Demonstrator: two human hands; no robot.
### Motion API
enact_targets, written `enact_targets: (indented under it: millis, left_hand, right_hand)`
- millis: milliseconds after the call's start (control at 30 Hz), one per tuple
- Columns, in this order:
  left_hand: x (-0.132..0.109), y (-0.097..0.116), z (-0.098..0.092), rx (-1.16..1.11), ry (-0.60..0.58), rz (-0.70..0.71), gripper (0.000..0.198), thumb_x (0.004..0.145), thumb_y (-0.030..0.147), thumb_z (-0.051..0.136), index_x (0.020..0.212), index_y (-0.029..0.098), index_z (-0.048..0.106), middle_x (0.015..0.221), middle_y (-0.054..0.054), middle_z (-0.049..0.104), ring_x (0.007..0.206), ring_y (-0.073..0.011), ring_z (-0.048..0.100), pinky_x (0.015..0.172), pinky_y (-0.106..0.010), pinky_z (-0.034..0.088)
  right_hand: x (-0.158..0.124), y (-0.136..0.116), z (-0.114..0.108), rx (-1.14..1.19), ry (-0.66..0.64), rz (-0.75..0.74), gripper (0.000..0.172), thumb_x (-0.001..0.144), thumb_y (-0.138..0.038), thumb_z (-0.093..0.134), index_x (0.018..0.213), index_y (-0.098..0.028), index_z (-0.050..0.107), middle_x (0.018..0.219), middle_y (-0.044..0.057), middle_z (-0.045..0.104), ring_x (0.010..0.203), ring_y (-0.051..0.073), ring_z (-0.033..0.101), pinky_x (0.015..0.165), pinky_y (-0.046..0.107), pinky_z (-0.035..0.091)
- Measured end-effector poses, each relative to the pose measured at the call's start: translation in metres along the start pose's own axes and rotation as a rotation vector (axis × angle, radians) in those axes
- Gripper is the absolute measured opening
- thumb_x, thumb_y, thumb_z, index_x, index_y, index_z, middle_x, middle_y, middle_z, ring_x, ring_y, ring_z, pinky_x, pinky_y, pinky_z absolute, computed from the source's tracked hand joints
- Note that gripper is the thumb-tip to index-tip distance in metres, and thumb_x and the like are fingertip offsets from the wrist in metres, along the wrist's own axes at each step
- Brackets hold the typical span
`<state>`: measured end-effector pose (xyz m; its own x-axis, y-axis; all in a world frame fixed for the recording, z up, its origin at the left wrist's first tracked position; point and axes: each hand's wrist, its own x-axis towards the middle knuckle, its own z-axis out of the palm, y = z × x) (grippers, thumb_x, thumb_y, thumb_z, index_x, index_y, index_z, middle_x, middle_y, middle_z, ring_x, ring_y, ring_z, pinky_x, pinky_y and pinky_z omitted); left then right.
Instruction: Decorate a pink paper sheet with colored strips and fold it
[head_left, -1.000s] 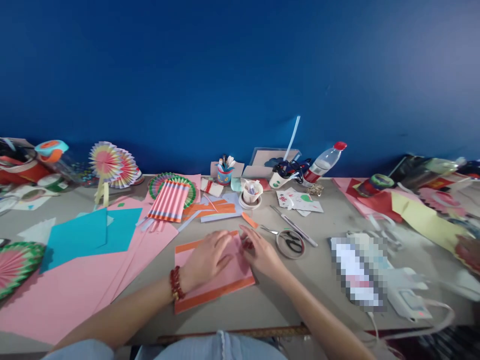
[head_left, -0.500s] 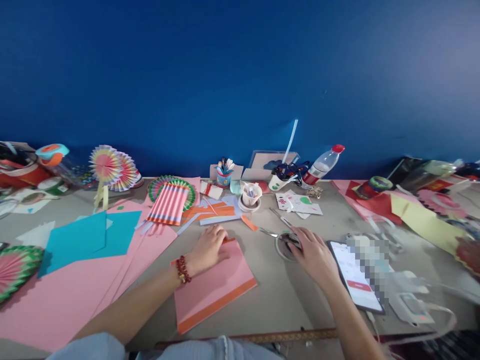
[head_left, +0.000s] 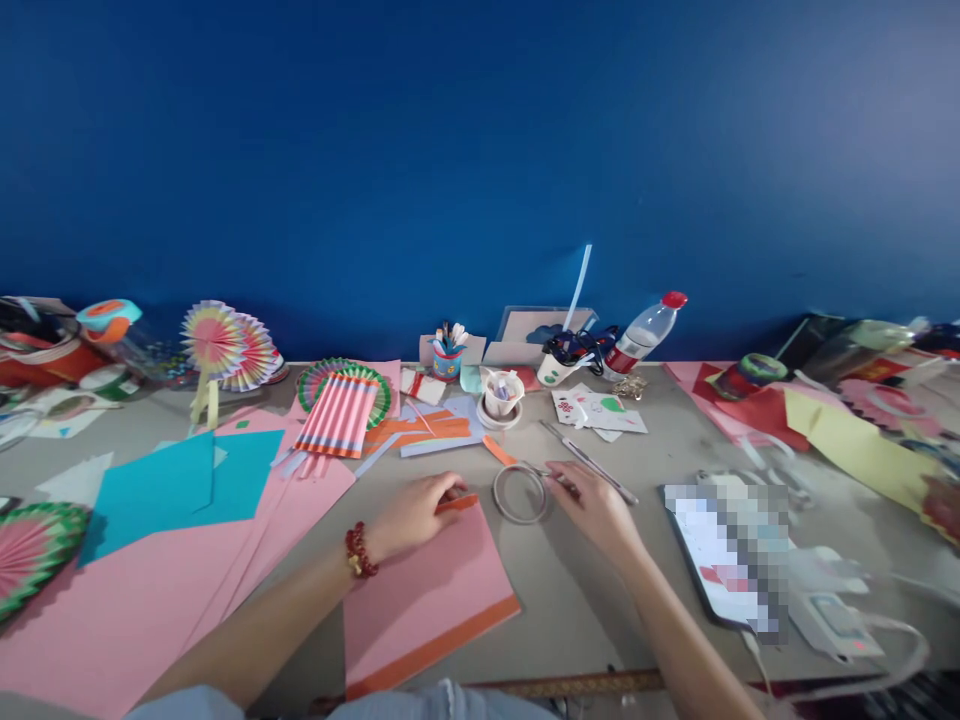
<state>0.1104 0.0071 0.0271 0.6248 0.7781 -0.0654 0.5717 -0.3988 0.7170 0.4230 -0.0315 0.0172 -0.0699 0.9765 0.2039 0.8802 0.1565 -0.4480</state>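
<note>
My left hand (head_left: 412,512) rests on the top edge of a pink sheet with orange borders (head_left: 427,600), fingers curled and pressing on an orange strip (head_left: 459,501) at its corner. My right hand (head_left: 596,508) lies just right of a clear tape ring (head_left: 495,494). Its fingers are closed over the handles of a pair of scissors (head_left: 538,469), whose blades point left past the ring's top. The handles themselves are hidden under the fingers.
A thin metal tool (head_left: 592,462) lies behind my right hand, and a phone (head_left: 712,560) with cables to its right. Further back stand a white cup (head_left: 501,392), a water bottle (head_left: 645,328), a pleated pink fan (head_left: 337,410) and orange strips. Blue paper (head_left: 180,480) and large pink sheets (head_left: 112,590) cover the left.
My right hand left the pink sheet, reached right to the ring and scissors, then drew back left. The tape ring now lies further left, nearer the sheet. My left hand stayed on the sheet's top edge.
</note>
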Motion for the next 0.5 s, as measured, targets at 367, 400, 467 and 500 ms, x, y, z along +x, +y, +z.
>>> enact_targets:
  millis: [367,400,467,500]
  left_hand:
    - [0.003,0.013,-0.021,-0.233,-0.05,0.081,0.021,0.093,0.029,0.048,0.098,0.018,0.065,0.095,-0.002,0.069,0.085,-0.0148,0.06,0.078,-0.023,0.046]
    - [0.003,0.013,-0.021,-0.241,-0.047,0.078,0.021,0.093,0.029,0.048,0.096,0.017,0.065,0.092,-0.001,0.068,0.083,-0.0143,0.059,0.076,-0.023,0.045]
    - [0.002,0.015,-0.023,-0.257,-0.04,0.072,0.02,0.093,0.03,0.048,0.093,0.017,0.063,0.088,-0.001,0.066,0.079,-0.0133,0.057,0.073,-0.022,0.044]
    - [0.002,0.016,-0.023,-0.268,-0.038,0.071,0.02,0.093,0.03,0.048,0.091,0.016,0.063,0.086,0.0,0.065,0.078,-0.0129,0.056,0.072,-0.022,0.043]
  right_hand:
    - [-0.025,0.036,-0.019,-0.474,-0.097,0.063,0.024,0.077,-0.019,0.054,0.098,-0.02,0.066,0.097,0.009,0.069,0.094,0.028,0.063,0.082,0.039,0.049]
    - [-0.026,0.035,-0.02,-0.494,-0.107,0.079,0.021,0.076,-0.02,0.055,0.094,-0.02,0.066,0.095,0.009,0.069,0.093,0.028,0.063,0.082,0.039,0.049]
    - [-0.028,0.034,-0.023,-0.505,-0.129,0.119,0.018,0.075,-0.021,0.057,0.089,-0.021,0.067,0.093,0.008,0.07,0.092,0.028,0.063,0.079,0.038,0.049]
    - [-0.03,0.035,-0.024,-0.497,-0.139,0.143,0.016,0.075,-0.022,0.057,0.088,-0.022,0.066,0.093,0.008,0.071,0.092,0.028,0.064,0.077,0.037,0.049]
